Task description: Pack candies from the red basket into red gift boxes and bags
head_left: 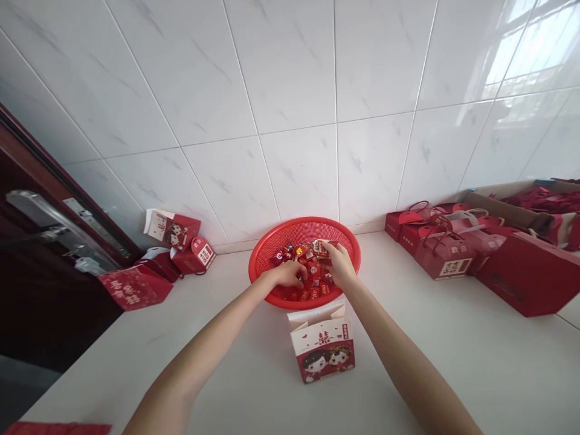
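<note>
A round red plastic basket (pixel 348 237) stands against the tiled wall, with many small wrapped candies (pixel 312 270) in it. My left hand (pixel 291 274) reaches into its left part, fingers curled down onto the candies; whether they grip one is too small to tell. On the right side of the basket, my right hand (pixel 339 264) has its fingers closed on a red and white packet (pixel 321 248). In front of the basket, between my forearms, an open-topped red and white box (pixel 324 350) with two cartoon figures stands upright.
Several red gift boxes (pixel 444 251) with handles stand at the right, beside a cardboard carton (pixel 492 208) of red items. More red boxes (pixel 136 287) are at the left near a dark door (pixel 40 284). A red item (pixel 58 428) lies at the lower left edge.
</note>
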Available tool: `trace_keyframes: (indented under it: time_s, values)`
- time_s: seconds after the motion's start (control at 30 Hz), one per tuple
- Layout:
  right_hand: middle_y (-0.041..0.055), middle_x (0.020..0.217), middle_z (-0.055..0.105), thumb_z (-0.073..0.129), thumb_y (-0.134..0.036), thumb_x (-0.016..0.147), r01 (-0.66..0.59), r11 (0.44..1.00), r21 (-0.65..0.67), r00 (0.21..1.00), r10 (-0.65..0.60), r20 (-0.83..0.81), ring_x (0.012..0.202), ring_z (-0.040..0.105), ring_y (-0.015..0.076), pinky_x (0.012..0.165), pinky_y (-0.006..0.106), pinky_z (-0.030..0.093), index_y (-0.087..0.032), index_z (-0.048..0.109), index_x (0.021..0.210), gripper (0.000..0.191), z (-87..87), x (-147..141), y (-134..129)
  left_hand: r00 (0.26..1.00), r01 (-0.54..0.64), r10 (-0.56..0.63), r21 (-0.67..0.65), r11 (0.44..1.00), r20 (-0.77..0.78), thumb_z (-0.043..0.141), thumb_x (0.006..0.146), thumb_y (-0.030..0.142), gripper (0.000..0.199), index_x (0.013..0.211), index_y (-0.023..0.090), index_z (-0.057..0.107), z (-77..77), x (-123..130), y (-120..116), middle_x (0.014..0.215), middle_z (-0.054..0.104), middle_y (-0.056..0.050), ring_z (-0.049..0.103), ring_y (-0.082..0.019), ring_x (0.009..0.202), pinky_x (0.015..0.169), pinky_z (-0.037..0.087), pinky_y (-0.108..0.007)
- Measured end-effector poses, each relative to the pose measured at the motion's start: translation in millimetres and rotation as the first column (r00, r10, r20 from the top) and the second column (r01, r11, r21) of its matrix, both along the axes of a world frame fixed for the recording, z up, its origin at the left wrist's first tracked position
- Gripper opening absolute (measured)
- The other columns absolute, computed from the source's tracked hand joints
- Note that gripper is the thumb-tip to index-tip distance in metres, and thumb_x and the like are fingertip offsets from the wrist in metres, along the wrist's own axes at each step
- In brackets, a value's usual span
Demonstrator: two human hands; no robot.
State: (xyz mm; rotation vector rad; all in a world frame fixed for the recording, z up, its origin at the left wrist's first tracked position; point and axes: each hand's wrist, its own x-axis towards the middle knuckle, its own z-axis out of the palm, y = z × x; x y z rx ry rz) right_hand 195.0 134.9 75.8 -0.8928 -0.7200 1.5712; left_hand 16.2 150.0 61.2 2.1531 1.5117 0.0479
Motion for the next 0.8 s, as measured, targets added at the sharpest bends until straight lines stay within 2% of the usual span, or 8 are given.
trace_keyframes:
  time_s: [0.1,0.23,0.33,0.47,0.6,0.7,0.8]
  values:
    - [-0.0017,0.069,0.068,0.067,-0.024,0.074,0.022,1.000,0.006,1.000,-0.022,-0.014,0.057,0.063,0.0149,0.048,0.024,0.049,-0.021,0.058,0.077,0.010,1.4,0,-1,0.996,-0.071,0.063,0.122,0.990,0.069,0.071,0.067,0.019,0.023,0.089,0.022,0.072,2.5,-1,0,0.088,0.073,-0.001,0.065,-0.021,0.079,0.070,0.050,-0.027]
    - [-0.0040,0.067,0.066,0.067,-0.024,0.072,0.081,0.997,0.014,0.996,-0.080,-0.045,0.054,0.062,0.0138,0.049,0.024,0.048,-0.023,0.055,0.080,0.015,4.5,3,-2,0.962,-0.205,0.137,0.298,0.932,0.236,0.066,0.076,0.022,0.044,0.119,0.022,0.061,8.9,-3,1,0.116,0.070,-0.007,0.065,-0.025,0.102,0.090,0.051,-0.037]
    - [-0.0037,0.070,0.066,0.069,-0.025,0.070,0.103,0.995,0.021,0.993,-0.101,-0.068,0.053,0.061,0.0130,0.051,0.025,0.049,-0.023,0.055,0.079,0.017,5.2,5,-1,0.917,-0.293,0.156,0.353,0.889,0.367,0.065,0.079,0.022,0.045,0.123,0.020,0.058,11.2,-3,2,0.126,0.066,-0.008,0.063,-0.025,0.112,0.097,0.049,-0.037]
    - [-0.0020,0.071,0.065,0.071,-0.025,0.066,0.084,0.996,0.010,0.993,-0.083,-0.084,0.059,0.062,0.0137,0.054,0.025,0.052,-0.021,0.057,0.074,0.017,2.5,7,2,0.850,-0.366,0.160,0.343,0.865,0.503,0.065,0.080,0.021,0.040,0.119,0.018,0.058,10.9,-3,3,0.118,0.069,-0.008,0.066,-0.022,0.107,0.094,0.052,-0.033]
    - [0.0002,0.073,0.067,0.075,-0.024,0.062,0.015,1.000,0.001,0.994,-0.015,-0.112,0.066,0.064,0.0157,0.057,0.025,0.053,-0.020,0.060,0.074,0.019,1.9,10,4,0.779,-0.419,0.160,0.313,0.852,0.607,0.065,0.080,0.022,0.049,0.127,0.017,0.053,15.8,0,-1,0.121,0.067,-0.011,0.065,-0.022,0.112,0.094,0.053,-0.033]
    - [0.0016,0.073,0.069,0.074,-0.022,0.063,-0.057,0.998,-0.006,0.986,0.055,-0.157,0.062,0.061,0.0141,0.051,0.024,0.049,-0.019,0.063,0.072,0.015,8.7,15,5,0.668,-0.453,0.134,0.258,0.853,0.732,0.066,0.077,0.022,0.049,0.125,0.018,0.055,23.8,5,-10,0.123,0.066,-0.011,0.063,-0.023,0.116,0.098,0.052,-0.036]
    - [0.0025,0.073,0.070,0.072,-0.020,0.064,-0.099,0.995,-0.009,0.975,0.095,-0.201,0.056,0.056,0.0114,0.044,0.021,0.043,-0.019,0.064,0.070,0.010,22.6,25,4,0.556,-0.444,0.096,0.197,0.874,0.826,0.069,0.075,0.027,0.047,0.119,0.018,0.057,33.3,11,-27,0.118,0.068,-0.011,0.063,-0.025,0.115,0.098,0.052,-0.039]
